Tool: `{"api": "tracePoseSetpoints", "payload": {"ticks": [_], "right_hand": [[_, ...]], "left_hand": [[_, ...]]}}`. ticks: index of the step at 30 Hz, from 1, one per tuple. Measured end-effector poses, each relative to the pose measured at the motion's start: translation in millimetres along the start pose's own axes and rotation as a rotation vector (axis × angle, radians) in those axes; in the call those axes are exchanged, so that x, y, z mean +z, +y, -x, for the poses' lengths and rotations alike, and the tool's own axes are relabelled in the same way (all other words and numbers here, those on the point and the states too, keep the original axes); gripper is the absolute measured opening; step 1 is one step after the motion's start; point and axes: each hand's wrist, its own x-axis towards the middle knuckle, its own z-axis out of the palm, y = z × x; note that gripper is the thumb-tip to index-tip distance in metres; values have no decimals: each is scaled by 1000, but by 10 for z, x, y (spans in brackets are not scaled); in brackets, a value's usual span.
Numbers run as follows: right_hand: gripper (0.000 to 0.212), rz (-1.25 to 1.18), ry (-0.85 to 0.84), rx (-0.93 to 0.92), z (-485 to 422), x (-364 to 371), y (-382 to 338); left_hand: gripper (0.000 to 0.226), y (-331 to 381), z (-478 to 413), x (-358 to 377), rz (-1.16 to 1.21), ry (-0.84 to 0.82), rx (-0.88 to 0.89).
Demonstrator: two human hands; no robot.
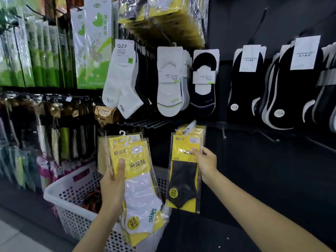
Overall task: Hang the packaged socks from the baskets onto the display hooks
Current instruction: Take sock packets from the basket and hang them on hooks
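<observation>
Packaged socks, clear plastic sleeves on yellow card backs: fanned stack of white-sock packs (140, 180), held upright above white perforated plastic basket (72, 186), low and left of centre. Left hand (112, 188) curled round stack's left edge, thumb pressed flat on front card. Second lot, dark-sock packs (182, 175), hanging from metal display hook (190, 126), just right of stack. Right hand (206, 163) pinching right edge of front hanging pack, thumb on card face. Step in hand, by judgement: settling dark packs on their hook, white stack waiting. Next move probably calls for raising one white pack's small plastic hanger to bare hooks (145, 123) above stack and threading it on squarely. Surface: black display wall (272, 170), hung with white ankle socks (120, 79) and black no-show socks (243, 84). Room: shop aisle, pale floor (11, 239) at lower left.
</observation>
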Motion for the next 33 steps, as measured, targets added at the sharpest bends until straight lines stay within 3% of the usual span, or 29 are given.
{"api": "tracePoseSetpoints", "payload": {"ticks": [3, 8, 11, 13, 17, 19, 26, 33], "right_hand": [[17, 1, 106, 33, -113, 15, 82], [26, -24, 217, 110, -229, -14, 163], [29, -28, 291, 101, -141, -73, 175], [28, -14, 217, 68, 8, -106, 148], [17, 12, -191, -16, 508, -86, 4], [11, 56, -308, -64, 740, -80, -58], [34, 33, -308, -178, 1058, -120, -243], [20, -62, -370, -121, 1059, -237, -233]], "left_hand": [[4, -10, 11, 51, -29, -38, 6], [11, -18, 71, 141, -48, -72, 19], [45, -5, 138, 179, -47, -81, 50], [52, 20, 186, 197, -37, -81, 59], [40, 37, 271, 286, -20, -130, 48], [43, 17, 310, 335, -5, -161, 50], [32, 178, 503, 515, 108, -227, 34], [30, 237, 604, 562, 143, -250, 36]]}}
